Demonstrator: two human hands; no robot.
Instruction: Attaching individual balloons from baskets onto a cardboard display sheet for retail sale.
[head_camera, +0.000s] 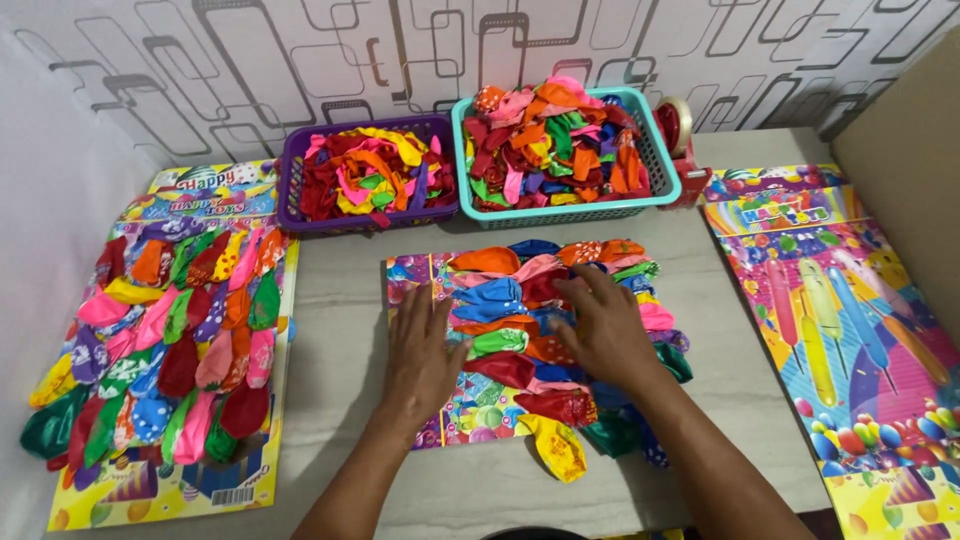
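Note:
A colourful printed card (408, 272) lies on the grey table in front of me, partly covered with rows of flat uninflated balloons (497, 298) in orange, blue, green, red and yellow. My left hand (425, 352) rests flat on the card's left side, fingers spread, touching the edge of the balloon rows. My right hand (603, 325) lies palm down on top of the balloons at the card's middle, fingers apart, pressing on them. Neither hand grips anything.
A purple basket (294, 165) and a teal basket (662, 165) at the back hold loose balloons. A tape dispenser (682, 128) stands beside the teal one. A balloon-covered card (165, 330) lies at left, a stack of bare printed cards (850, 330) at right. A brown board (905, 150) stands far right.

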